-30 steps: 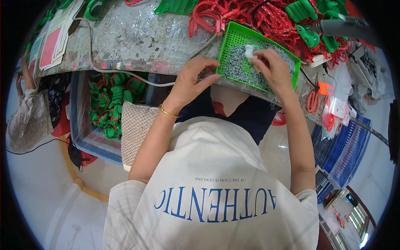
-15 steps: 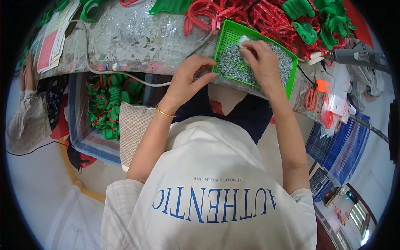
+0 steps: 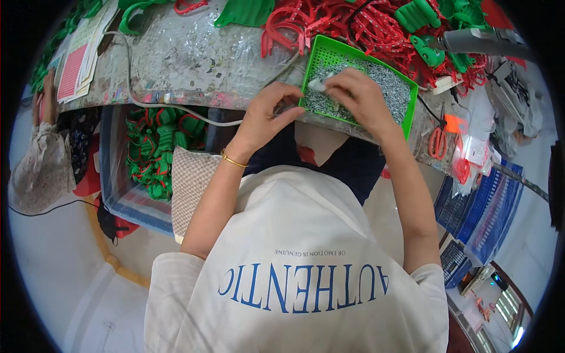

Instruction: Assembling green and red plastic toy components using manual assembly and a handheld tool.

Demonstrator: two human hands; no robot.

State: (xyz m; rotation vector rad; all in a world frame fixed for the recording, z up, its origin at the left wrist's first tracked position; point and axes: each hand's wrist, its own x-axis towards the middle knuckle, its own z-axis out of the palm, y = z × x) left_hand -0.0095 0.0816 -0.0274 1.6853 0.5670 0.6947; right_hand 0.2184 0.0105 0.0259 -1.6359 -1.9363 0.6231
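Observation:
A green tray (image 3: 318, 56) with a perforated inner surface lies at the table's edge, filled with small silvery metal pieces (image 3: 393, 88) that look like screws. Over its left half, my right hand (image 3: 360, 97) is closed, thumb and fingertips pinching a small whitish piece (image 3: 316, 85) whose kind I cannot make out. My left hand (image 3: 268, 112) is at the tray's left side; its thumb and fingers are curved and apart, with their tips against the rim.
Red straps (image 3: 368, 29) and green plastic parts (image 3: 418, 15) are heaped behind the tray. A grey power tool (image 3: 485, 42) and orange-handled scissors (image 3: 437, 143) are at the right. A cable (image 3: 126, 65) crosses the table. Below stands a bin (image 3: 112, 170) of green-red pieces. Another person's sleeve (image 3: 44, 167) shows far left.
My right hand has moved left and slightly toward me across the tray, carrying the whitish piece. My left hand stays by the rim. The power tool has swung farther back.

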